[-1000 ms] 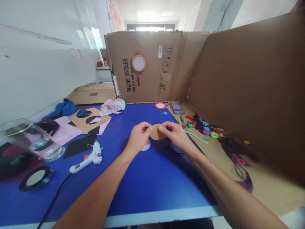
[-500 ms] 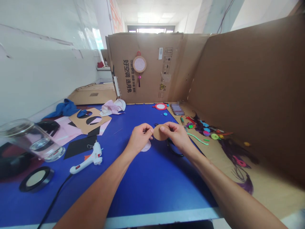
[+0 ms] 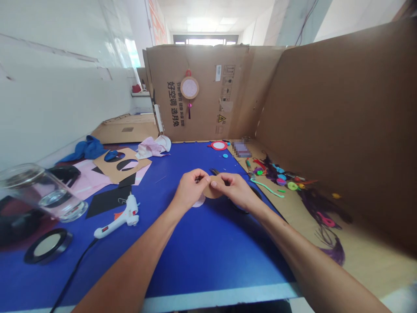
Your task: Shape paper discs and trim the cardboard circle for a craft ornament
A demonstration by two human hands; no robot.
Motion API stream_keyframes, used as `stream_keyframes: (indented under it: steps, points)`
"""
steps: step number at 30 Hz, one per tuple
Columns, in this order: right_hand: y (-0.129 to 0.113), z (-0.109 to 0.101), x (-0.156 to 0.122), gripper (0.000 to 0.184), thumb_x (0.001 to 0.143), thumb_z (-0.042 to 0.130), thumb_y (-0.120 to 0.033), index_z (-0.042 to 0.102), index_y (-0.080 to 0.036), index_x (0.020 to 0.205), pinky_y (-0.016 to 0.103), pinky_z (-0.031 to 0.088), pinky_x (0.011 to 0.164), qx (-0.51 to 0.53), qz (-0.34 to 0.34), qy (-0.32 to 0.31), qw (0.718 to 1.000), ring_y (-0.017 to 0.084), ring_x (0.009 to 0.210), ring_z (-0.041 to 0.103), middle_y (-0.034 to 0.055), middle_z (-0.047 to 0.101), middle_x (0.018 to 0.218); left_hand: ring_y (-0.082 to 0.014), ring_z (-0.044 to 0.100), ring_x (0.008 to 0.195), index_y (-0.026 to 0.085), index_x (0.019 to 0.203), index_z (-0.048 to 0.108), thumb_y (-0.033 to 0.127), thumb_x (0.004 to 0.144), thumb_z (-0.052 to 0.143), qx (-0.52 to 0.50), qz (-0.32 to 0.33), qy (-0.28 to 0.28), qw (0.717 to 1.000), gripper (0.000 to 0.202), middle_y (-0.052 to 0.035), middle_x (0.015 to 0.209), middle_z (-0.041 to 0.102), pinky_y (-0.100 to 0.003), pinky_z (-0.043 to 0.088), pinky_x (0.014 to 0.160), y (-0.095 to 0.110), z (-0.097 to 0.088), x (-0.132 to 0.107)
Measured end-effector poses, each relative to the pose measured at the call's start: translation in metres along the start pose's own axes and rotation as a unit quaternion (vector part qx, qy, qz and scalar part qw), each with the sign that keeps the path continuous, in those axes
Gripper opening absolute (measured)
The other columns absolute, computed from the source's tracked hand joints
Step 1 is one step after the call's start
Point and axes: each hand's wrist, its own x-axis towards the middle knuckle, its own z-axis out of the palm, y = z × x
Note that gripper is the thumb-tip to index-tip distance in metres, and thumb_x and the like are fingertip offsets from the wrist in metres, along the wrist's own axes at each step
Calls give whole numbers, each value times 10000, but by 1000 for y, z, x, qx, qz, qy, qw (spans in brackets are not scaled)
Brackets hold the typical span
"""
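Observation:
A round brown cardboard disc (image 3: 213, 191) is between my two hands, just over the blue table. My right hand (image 3: 237, 190) pinches its right side, thumb on top. My left hand (image 3: 191, 188) is closed, with thumb and forefinger at the disc's left edge. Partly hidden below my left hand lies a pale pink round piece (image 3: 200, 201). Scissors (image 3: 240, 209) rest on the table under my right hand, which covers their middle.
At left are a white glue gun (image 3: 125, 216) with its cord, a glass jar (image 3: 42, 193), a tape roll (image 3: 48, 245) and cardboard with round holes (image 3: 112, 171). Colourful craft bits (image 3: 282, 178) and purple tassels (image 3: 312, 204) lie at right. Cardboard walls (image 3: 208, 100) stand behind.
My right hand has brought the cardboard disc leftward and slightly down, against my left fingertips. More of the scissors' blades and handles shows now. My left hand has hardly moved.

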Motion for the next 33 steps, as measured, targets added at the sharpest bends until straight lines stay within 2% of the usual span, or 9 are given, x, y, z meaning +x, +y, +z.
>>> stream_keyframes:
  steps: [7,11,16,23,26,30,33]
  points:
    - [0,-2,2,369,788,790,-530,670,-184,741,272,365,629,47,-5,79,996,145,661,490,-15,597,697,-127,599,603,190,795,674,355,838,664,-41,-34,7,999,171,14,684,644,-240,477,590,2,1,0]
    - [-1,-2,2,393,767,807,-561,695,-184,785,275,382,627,78,10,87,993,147,656,505,-7,635,716,-134,643,615,193,821,661,355,860,642,-43,-33,13,998,167,6,710,663,-235,486,580,2,1,0]
    - [-1,-2,1,392,768,814,-567,716,-190,813,286,414,643,94,11,105,990,159,673,542,5,663,743,-136,655,612,195,820,660,363,879,628,-35,-32,-18,999,181,6,692,666,-235,481,588,0,5,-1]
    - [0,-3,3,376,762,826,-551,726,-199,848,294,439,658,132,22,130,982,168,686,566,13,676,768,-138,660,600,200,829,660,345,883,611,-29,-43,-23,998,162,1,692,682,-237,481,590,0,7,-2]
    - [-2,-3,2,390,755,824,-564,713,-197,833,284,417,635,123,32,107,986,156,666,542,6,668,756,-140,659,606,204,835,647,343,883,608,-28,-34,-3,999,152,3,702,676,-237,486,585,-1,5,-2]
    - [-5,-2,0,407,735,829,-560,705,-179,808,270,369,606,76,44,37,995,136,629,495,-12,638,707,-143,628,641,205,839,646,367,884,606,-19,-13,40,999,173,-2,753,661,-236,484,565,-4,1,1]
    - [-4,-1,0,400,764,809,-542,745,-164,879,274,400,648,45,44,6,998,150,675,537,4,680,764,-140,602,670,204,828,654,359,883,604,0,0,31,1000,172,-4,777,660,-238,489,597,-5,0,2]
